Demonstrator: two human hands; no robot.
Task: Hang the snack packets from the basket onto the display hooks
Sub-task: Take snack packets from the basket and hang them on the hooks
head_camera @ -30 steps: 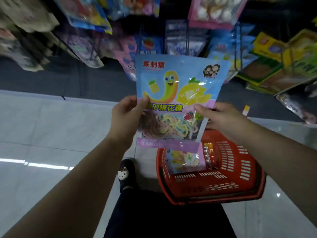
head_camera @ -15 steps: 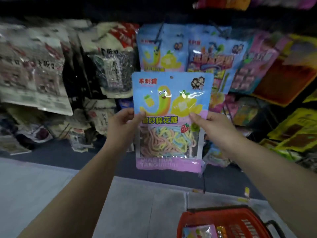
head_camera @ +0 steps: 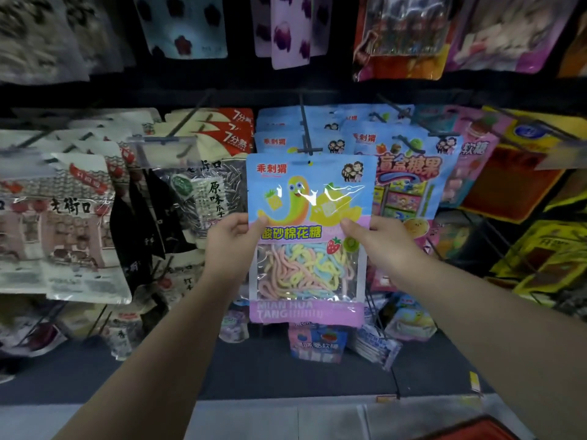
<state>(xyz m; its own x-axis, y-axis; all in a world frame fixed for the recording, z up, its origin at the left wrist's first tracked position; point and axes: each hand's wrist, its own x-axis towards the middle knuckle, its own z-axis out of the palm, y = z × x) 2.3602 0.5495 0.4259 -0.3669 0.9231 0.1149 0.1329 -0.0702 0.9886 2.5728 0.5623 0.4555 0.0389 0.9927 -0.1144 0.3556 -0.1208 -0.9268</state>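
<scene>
left hand (head_camera: pixel 233 241) grips candy packet (head_camera: pixel 309 239) at its 9 o'clock edge | right hand (head_camera: pixel 374 246) pinches its 3 o'clock edge | packet upright, top just below display hook (head_camera: pixel 306 134) | basket (head_camera: pixel 476 428) at 5 o'clock

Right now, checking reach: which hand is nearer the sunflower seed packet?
Left. The left hand is beside the seed packet; the right hand is across the candy packet.
</scene>
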